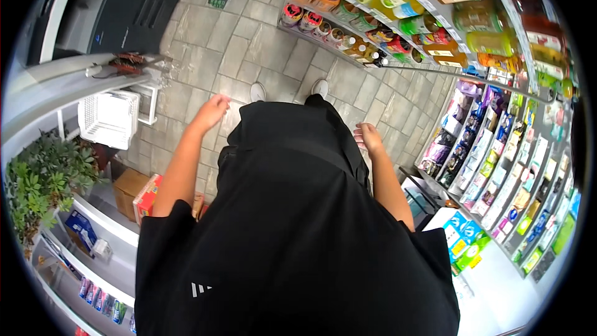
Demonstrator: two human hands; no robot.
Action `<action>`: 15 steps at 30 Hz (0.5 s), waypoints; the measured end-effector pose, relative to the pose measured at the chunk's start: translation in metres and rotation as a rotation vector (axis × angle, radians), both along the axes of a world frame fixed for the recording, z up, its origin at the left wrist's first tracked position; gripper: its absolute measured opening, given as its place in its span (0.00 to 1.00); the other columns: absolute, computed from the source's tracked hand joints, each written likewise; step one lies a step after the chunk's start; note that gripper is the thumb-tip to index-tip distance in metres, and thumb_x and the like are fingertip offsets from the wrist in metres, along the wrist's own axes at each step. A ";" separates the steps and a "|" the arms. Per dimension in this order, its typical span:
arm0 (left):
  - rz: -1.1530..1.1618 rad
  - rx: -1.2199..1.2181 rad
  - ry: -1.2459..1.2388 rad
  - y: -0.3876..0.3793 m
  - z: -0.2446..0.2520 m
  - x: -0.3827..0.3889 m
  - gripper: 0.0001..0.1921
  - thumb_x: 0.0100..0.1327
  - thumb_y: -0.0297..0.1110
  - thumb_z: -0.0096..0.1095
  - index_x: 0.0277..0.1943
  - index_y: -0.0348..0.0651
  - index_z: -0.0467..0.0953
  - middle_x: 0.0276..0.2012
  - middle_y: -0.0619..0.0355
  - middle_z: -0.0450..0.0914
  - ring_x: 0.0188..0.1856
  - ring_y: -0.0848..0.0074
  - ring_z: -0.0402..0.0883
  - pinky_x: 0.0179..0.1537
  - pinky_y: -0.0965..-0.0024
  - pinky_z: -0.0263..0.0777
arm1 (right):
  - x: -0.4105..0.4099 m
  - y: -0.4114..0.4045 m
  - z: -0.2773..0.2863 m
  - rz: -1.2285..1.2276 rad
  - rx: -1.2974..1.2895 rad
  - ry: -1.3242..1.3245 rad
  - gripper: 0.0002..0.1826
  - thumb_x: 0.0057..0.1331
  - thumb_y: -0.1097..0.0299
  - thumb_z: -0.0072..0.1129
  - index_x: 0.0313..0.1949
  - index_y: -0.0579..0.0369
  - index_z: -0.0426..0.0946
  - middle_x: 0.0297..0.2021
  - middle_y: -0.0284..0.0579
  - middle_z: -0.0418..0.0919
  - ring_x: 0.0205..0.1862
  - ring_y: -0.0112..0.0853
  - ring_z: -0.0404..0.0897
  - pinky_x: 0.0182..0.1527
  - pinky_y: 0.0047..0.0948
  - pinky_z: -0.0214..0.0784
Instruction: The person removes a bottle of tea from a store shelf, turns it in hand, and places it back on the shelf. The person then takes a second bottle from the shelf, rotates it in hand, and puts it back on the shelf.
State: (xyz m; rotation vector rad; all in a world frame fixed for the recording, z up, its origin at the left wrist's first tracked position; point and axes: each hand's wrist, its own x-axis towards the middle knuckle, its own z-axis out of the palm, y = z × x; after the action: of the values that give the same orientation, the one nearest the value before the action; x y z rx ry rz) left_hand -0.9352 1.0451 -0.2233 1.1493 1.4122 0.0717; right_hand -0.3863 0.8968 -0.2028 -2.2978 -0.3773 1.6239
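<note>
Both my arms hang out from the sides of my black shirt over a grey tiled floor (275,46). My left hand (217,108) has loosely curled fingers and touches nothing; a stack of white plastic baskets (109,119) is the nearest object on that side. My right hand (368,137) hangs beside the dark trousers with its fingers partly bent, and nothing shows in it. Further right stands a rack of small packaged goods (485,149). The tips of my white shoes (320,87) show ahead on the tiles.
Shelves of drink bottles (489,44) and cup noodles (293,14) run along the upper right. A leafy plant (42,177), a cardboard box (128,191) and white shelves (100,214) stand at left. A dark appliance (140,14) is upper left, and blue and green packs (461,238) lie lower right.
</note>
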 end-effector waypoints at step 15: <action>0.128 -0.788 0.354 -0.171 -0.099 -0.219 0.23 0.69 0.52 0.49 0.57 0.46 0.74 0.48 0.53 0.84 0.41 0.69 0.82 0.38 0.58 0.73 | -0.073 -0.183 -0.024 0.295 -0.067 -0.200 0.38 0.74 0.38 0.35 0.57 0.63 0.77 0.53 0.64 0.80 0.60 0.51 0.77 0.63 0.42 0.65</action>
State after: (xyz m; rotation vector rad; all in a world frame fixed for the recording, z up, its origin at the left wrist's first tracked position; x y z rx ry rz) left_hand -1.1546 0.8744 -0.3222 0.4226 1.6041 -0.5768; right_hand -0.4588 0.7137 -0.2270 -2.5628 -0.7507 1.5554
